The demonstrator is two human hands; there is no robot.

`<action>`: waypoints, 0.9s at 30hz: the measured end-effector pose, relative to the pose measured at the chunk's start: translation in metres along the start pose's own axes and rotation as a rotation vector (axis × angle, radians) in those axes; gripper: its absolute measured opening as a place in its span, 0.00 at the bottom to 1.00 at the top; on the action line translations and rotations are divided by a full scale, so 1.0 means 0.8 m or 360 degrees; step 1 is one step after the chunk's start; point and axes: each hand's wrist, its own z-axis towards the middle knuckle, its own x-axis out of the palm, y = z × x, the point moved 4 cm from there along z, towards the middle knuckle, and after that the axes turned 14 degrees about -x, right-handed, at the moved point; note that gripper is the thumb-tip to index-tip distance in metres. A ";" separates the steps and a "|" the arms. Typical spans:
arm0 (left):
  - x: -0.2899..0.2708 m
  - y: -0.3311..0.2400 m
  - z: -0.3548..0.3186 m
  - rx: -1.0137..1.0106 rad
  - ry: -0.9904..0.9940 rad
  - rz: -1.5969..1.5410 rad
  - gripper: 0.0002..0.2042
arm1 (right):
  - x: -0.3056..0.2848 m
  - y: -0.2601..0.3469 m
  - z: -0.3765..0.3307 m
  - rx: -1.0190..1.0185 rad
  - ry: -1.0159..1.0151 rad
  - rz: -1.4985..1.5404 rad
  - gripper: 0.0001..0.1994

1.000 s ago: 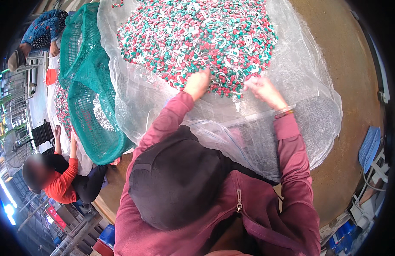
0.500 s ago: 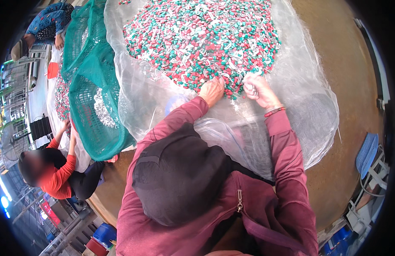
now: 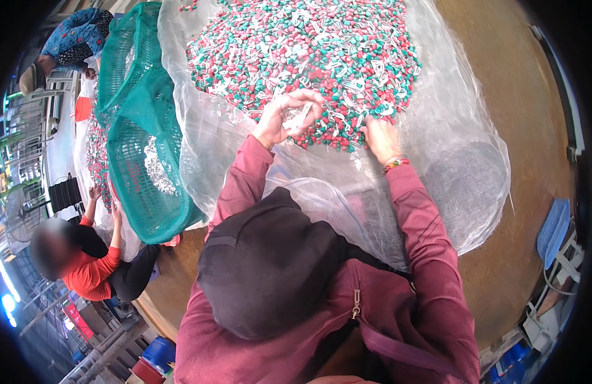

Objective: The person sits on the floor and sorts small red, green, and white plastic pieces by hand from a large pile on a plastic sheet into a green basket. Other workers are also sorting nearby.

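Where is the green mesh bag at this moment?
In the head view, the green mesh bag lies on the person's left, touching the clear plastic sheet under the pile of red, green and white pieces.

Red sign (image 3: 77, 318) – lower left, tilted; writing too small.

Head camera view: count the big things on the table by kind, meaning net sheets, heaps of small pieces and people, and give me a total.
Net sheets: 2, white net and green net
Heaps of small red, green and white pieces: 2, big heap, far heap
People: 3
Total: 7
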 end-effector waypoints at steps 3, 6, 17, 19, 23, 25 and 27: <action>0.001 -0.007 0.013 -0.0123 -0.0160 0.0111 0.12 | 0.018 0.011 0.004 -0.0118 -0.0101 0.0143 0.07; -0.003 0.005 0.033 -0.0307 -0.0311 0.0544 0.13 | 0.003 0.000 0.004 0.0163 -0.0118 0.0955 0.05; 0.030 0.150 0.149 0.0625 -0.0612 0.3555 0.14 | -0.147 -0.004 -0.026 -0.0418 -0.0322 0.3717 0.12; 0.021 0.159 0.151 0.0651 -0.0685 0.3657 0.14 | -0.150 -0.009 -0.028 -0.0316 -0.0354 0.3656 0.11; -0.004 0.156 0.145 0.0356 -0.0758 0.3655 0.11 | -0.132 -0.029 -0.023 0.0388 -0.0441 0.3282 0.10; -0.018 0.141 0.134 0.0091 -0.0898 0.3361 0.07 | -0.107 -0.037 -0.021 0.0731 -0.0220 0.2347 0.11; -0.028 0.110 0.110 0.0088 -0.1018 0.2780 0.07 | -0.092 -0.031 -0.011 0.0443 -0.0359 0.1127 0.13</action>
